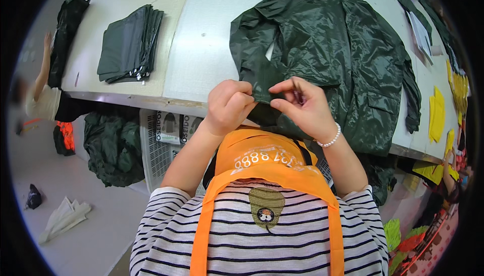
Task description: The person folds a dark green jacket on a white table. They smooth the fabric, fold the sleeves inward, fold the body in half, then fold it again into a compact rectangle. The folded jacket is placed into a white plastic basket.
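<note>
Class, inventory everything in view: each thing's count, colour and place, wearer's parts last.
jacket: one, dark green, on table
folded stack: one, dark green, left of jacket
table: one, whitish, beneath both
long bundle: one, blackish, table's left end
crate: one or more, whitish, below table
packages: several, black-and-white, in crate
fabric heap: one, dark green, beside crate
floor bundle: one, orange and dark, left
cloth: one, white, left floor
small object: one, dark, floor
bright fabrics: several, yellow, green, red, right
co-workers: two or more, blurred, both edges
apron: one, orange, on wearer
shirt: one, white, dark-striped, on wearer
bracelet: one, white, right wrist
left hand: one, gripping jacket
right hand: one, fingertips at jacket
</note>
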`<state>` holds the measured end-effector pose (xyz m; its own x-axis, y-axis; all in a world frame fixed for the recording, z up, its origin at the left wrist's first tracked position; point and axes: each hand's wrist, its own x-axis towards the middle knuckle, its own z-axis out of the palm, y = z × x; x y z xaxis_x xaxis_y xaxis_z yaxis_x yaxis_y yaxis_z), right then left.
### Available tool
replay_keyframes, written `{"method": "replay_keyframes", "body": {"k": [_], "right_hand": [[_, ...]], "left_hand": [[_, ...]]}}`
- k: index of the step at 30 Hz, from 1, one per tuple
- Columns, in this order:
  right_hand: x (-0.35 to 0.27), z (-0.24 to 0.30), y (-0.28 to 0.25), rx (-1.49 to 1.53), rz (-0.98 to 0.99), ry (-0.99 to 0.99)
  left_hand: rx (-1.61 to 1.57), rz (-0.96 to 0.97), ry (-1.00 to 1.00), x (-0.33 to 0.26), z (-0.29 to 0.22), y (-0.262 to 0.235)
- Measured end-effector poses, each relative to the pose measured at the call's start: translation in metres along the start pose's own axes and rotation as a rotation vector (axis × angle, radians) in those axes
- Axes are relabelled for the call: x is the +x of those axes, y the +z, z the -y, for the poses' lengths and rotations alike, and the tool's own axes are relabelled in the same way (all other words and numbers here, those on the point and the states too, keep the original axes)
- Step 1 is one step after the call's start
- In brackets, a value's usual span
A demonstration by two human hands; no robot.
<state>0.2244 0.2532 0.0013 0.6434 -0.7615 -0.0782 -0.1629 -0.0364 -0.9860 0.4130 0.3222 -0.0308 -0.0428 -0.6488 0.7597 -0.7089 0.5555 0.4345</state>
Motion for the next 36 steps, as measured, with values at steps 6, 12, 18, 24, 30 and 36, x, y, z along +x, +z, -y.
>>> {"method": "replay_keyframes", "body": {"k": [6, 12, 18, 24, 30, 36], "right_hand": [[-0.011, -0.023, 0.016, -0.075, 0.203, 0.007], [-0.083, -0.101, -0.018, -0.301, -0.233, 0.236], [-0.16, -0.15, -0.133, -0.456, -0.513, 0.417], [-0.185, -0.178, -0.255, -0.669, -0.567, 0.299], [-0.213, -0.222, -0.368, -0.827, -0.618, 0.363], [-0.165, -0.258, -0.412, -1.047, -0.46, 0.308]], "left_hand": [[0.063, 0.126, -0.173, -0.027, 0.009, -0.016], [0.385, 1.058, -0.708, -0.085, 0.03, -0.096], [0.767, 0.73, -0.891, 0.013, -0.012, 0.005], [0.193, 0.561, -0.494, -0.005, -0.053, 0.242], [0.335, 0.735, -0.553, -0.05, -0.097, 0.306], [0.444, 0.858, -0.506, -0.073, -0.114, 0.301]]}}
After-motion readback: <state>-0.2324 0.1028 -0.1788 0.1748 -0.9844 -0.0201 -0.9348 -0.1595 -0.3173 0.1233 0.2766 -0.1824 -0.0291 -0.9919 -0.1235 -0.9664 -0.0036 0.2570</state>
